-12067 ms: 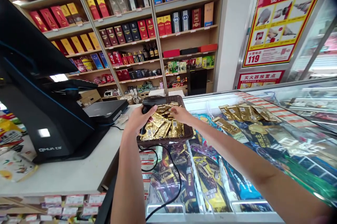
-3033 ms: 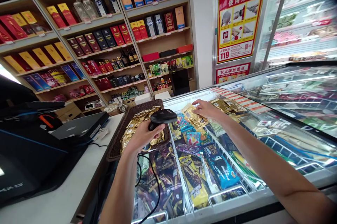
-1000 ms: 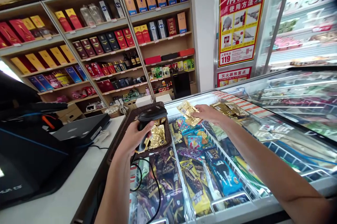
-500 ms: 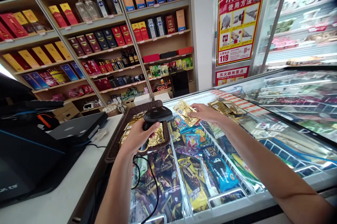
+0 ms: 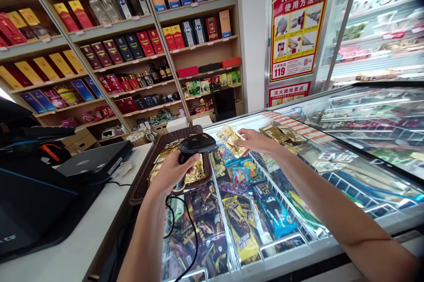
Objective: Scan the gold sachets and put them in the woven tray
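My left hand (image 5: 174, 169) is wrapped round the handle of a black barcode scanner (image 5: 198, 142), whose head points right. A cable hangs down from it. In my right hand (image 5: 256, 141) a gold foil packet (image 5: 231, 140) is pinched by its right edge, just in front of the scanner's head and apart from it. Behind my left hand stands a brown wicker basket (image 5: 135, 188) with several gold packets (image 5: 195, 172) in it. Beyond my right wrist, more gold packets (image 5: 283, 134) lie on the freezer's glass top.
Beneath my hands is a glass-topped chest freezer (image 5: 251, 269) with wrapped ice creams (image 5: 243, 224) in wire baskets. On the left, a white counter (image 5: 89, 233) carries a black machine (image 5: 29, 193). Shelves of boxed goods (image 5: 195, 34) line the back wall, beside a red fire-hydrant poster (image 5: 300, 21).
The view has shifted slightly, so everything sits a little further left. Both hands keep their holds on the scanner and the gold foil packet, with little change between them.
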Tool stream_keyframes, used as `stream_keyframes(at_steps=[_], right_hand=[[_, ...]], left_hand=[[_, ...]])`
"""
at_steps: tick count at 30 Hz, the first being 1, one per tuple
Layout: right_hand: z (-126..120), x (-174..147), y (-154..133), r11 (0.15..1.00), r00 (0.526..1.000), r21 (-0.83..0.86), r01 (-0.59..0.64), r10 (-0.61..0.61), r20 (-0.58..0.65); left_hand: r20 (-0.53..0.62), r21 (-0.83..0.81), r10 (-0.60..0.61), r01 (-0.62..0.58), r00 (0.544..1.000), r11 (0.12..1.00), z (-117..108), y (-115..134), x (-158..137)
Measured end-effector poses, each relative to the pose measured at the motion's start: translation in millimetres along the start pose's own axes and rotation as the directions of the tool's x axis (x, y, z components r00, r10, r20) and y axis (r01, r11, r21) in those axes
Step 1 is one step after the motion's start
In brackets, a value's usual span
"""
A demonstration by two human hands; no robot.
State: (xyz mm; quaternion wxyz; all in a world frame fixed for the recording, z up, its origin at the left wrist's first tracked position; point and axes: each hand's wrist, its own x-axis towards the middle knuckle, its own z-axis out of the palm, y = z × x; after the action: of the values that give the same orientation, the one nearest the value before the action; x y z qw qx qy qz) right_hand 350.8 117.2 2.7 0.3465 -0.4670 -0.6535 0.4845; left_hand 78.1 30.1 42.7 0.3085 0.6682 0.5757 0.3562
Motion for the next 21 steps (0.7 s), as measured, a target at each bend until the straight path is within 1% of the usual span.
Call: stream_keyframes(at_steps=[4, 9, 14, 18, 21], right_hand=[[1, -2, -3, 1.000, 1.000, 0.006, -0.018, 0.018, -0.009], [2, -5, -7, 1.000, 1.000, 0.014, -0.004, 0.004, -0.027], [2, 0, 3, 1.000, 1.000, -0.001, 0.001, -0.001, -0.004], [6, 3, 13, 0.997, 1.000, -0.083, 0.007, -0.008, -0.016], [23, 3, 14, 0.991, 1.000, -0.136, -0.005, 0.006, 0.004]], left_hand=[[-0.004, -0.004, -0.003, 0.003, 1.000, 1.000, 1, -1, 1], [0.018, -0.003, 0.012, -0.012, 1.000, 1.000, 1, 1, 1], [0.047, 0.005, 0.024, -0.025, 0.999, 1.000, 0, 0, 1], [0.001, 0.029, 0.011, -0.011, 1.000, 1.000, -7, -5, 1], [-0.074, 0.042, -0.025, 0.028, 0.997, 0.999, -24, -10, -2]])
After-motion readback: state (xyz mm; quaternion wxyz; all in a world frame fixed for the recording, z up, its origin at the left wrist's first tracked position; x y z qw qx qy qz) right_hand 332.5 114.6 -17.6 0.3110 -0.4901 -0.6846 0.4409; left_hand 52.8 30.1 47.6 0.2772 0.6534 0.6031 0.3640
